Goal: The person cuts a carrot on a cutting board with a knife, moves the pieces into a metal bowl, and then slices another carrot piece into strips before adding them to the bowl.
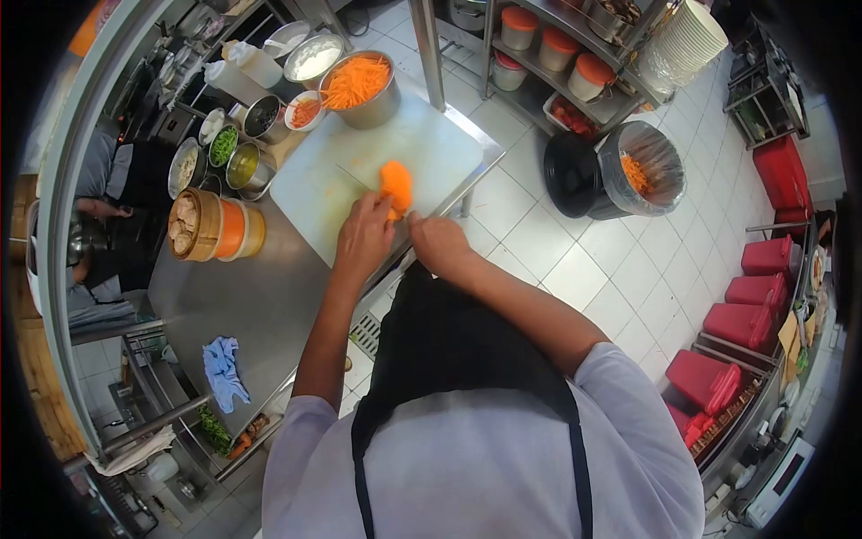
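A white cutting board (395,148) lies on the steel table (242,296). On it sits an orange carrot piece (396,184) with thin cut strips. My left hand (364,238) rests on the board with its fingertips against the carrot's near end. Just right of the carrot, my right hand (438,242) is curled into a fist; whatever it grips is hidden. A steel bowl of shredded carrot (359,83) stands at the board's far edge.
Small bowls of carrot (305,112), greens (223,144) and sauces line the table's left. A bamboo steamer (191,225) and a blue cloth (223,368) sit nearer. A lined bin (651,153) stands on the floor at right, red crates (750,301) beyond. Another person (108,216) works at left.
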A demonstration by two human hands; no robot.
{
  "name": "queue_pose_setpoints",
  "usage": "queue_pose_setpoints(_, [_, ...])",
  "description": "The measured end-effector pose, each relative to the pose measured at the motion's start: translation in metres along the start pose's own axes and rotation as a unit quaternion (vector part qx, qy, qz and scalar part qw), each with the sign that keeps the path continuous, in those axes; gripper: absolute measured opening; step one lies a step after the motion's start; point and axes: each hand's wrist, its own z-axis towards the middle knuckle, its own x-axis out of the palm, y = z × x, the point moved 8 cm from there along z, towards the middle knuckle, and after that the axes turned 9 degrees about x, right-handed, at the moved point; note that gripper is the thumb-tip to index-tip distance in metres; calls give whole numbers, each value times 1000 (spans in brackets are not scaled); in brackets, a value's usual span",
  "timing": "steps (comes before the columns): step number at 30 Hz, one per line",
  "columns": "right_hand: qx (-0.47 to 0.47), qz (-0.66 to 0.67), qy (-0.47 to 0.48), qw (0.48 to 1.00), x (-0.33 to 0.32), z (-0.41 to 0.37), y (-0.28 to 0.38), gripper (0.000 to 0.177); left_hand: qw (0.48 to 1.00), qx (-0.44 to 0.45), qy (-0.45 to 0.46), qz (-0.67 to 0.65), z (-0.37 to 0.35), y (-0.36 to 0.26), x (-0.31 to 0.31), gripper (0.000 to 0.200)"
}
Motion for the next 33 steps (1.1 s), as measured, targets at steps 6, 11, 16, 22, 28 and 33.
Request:
queue_pose_setpoints(6, [1, 90, -25, 996, -28, -24, -13, 13, 993, -23, -113, -18, -17, 8, -3, 34])
queue_pose_setpoints(11, [12, 93, -15, 996, -48, -39, -12, 15, 988, -14, -151, -19, -27, 15, 3, 27])
queue_pose_setpoints(16, [6, 62, 14, 998, -50, -48, -6, 16, 989, -22, -142, -35, -23, 13, 3, 25])
queue_pose_setpoints(22, [4, 57, 21, 998, -46, -48, -9, 16, 990, -31, -134, -32, -21, 12, 0, 25])
queue_pose_setpoints(28, [18, 31, 62, 997, -49, -45, -6, 15, 989, -23, -139, -35, -21, 14, 1, 24])
queue_pose_setpoints(33, [21, 22, 86, 996, -51, -39, -2, 12, 990, -6, -139, -39, -20, 14, -1, 24])
